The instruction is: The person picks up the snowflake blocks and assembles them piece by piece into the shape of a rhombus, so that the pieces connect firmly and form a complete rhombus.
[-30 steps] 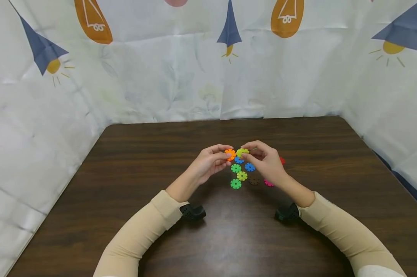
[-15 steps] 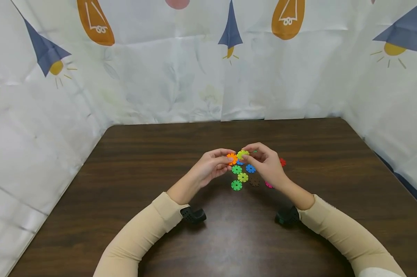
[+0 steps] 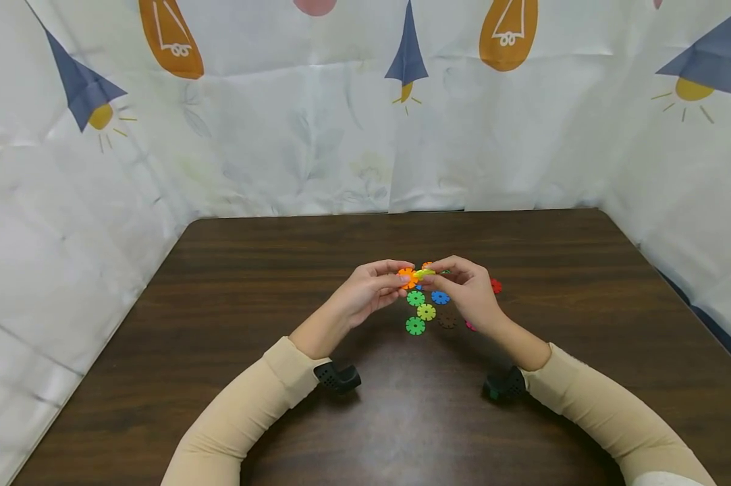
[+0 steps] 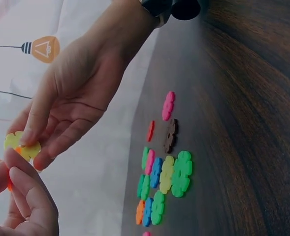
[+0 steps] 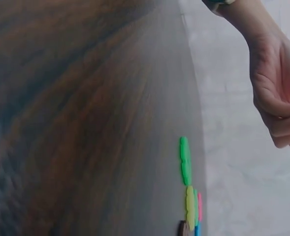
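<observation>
Orange disc (image 3: 411, 274) jutting from left hand's (image 3: 371, 289) grip, yellow disc (image 3: 423, 274) from right hand's (image 3: 471, 285)

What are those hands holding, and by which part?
The left hand pinches an orange notched disc near its rim; the right hand pinches a yellow notched disc, also near its rim.

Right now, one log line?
left hand: pinches orange disc; right hand: pinches yellow disc; held discs: seemingly touching, lock unclear; brown disc: on table

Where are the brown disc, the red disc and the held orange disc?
Brown disc (image 4: 171, 136), left wrist view, its middle.
Red disc (image 4: 150, 131), left wrist view, its middle.
Held orange disc (image 3: 410, 273), head view, uncovered part.
</observation>
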